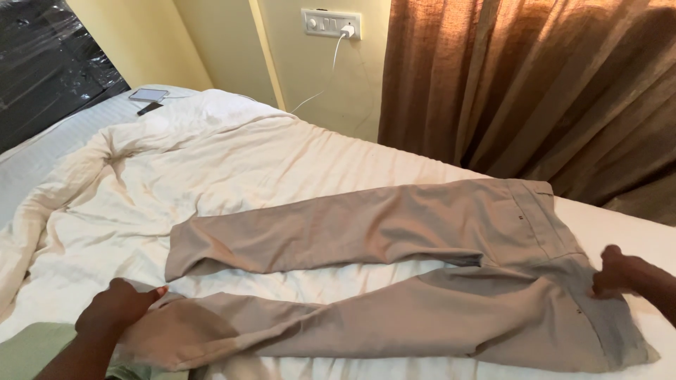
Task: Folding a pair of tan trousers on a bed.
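Note:
A pair of beige trousers [394, 274] lies spread flat across a bed, waistband to the right and both legs running left, slightly apart. My left hand [116, 309] rests at the cuff of the near leg, fingers closed on the hem fabric. At the waistband's near corner on the right, my right hand [620, 276] pinches the cloth.
The bed is covered by a rumpled white sheet and duvet [162, 176]. A phone [148, 94] and a small dark object lie at the far left corner. A wall socket with a white charger cable [332, 24] is above. Brown curtains [535, 84] hang at the right.

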